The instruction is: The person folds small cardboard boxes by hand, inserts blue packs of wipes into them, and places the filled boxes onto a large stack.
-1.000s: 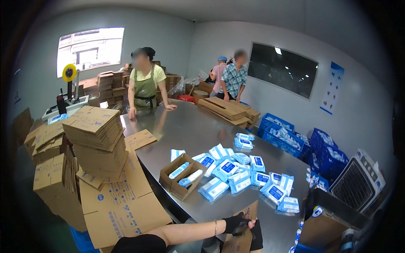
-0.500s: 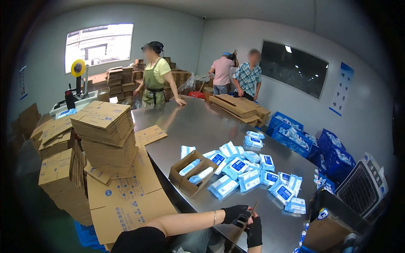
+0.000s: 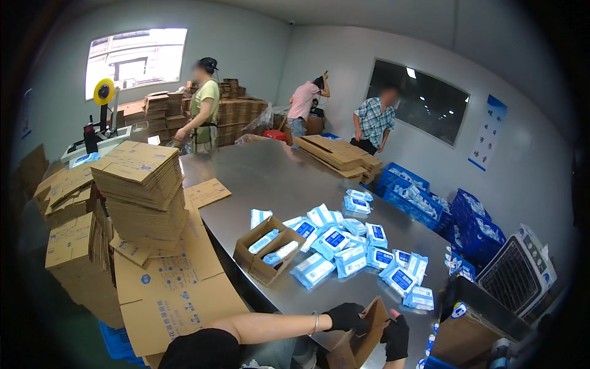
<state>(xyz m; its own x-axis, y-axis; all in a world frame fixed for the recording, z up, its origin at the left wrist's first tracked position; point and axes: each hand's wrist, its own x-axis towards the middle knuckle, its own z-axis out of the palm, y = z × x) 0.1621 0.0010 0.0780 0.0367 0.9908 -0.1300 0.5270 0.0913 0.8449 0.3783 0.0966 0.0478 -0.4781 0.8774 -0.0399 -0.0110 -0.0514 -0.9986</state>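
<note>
Low at the table's front edge, a small brown cardboard box (image 3: 370,329) stands tilted between my hands, its walls spread apart. My left hand (image 3: 346,317), in a black fingerless glove, grips its left side. Gloved the same way, my right hand (image 3: 396,337) holds the right wall, thumb up at the edge; its other fingers are partly hidden. Left of the hands, an open cardboard box (image 3: 263,275) with a divider contains two blue-and-white packs of wipes (image 3: 279,253). Several more wipes packs (image 3: 332,241) lie loosely piled beside it.
Stacked flat cartons (image 3: 138,184) rise left of the metal table (image 3: 246,166). More flattened cardboard (image 3: 337,154) lies at its far edge. Blue crates (image 3: 410,200) of packs and an air cooler (image 3: 513,267) stand right. Three people (image 3: 203,107) are beyond the table.
The cardboard between my hands has gone from a thin flat piece to an opened box. My right hand has shifted rightward. The people at the back have changed posture, and the view has shifted slightly.
</note>
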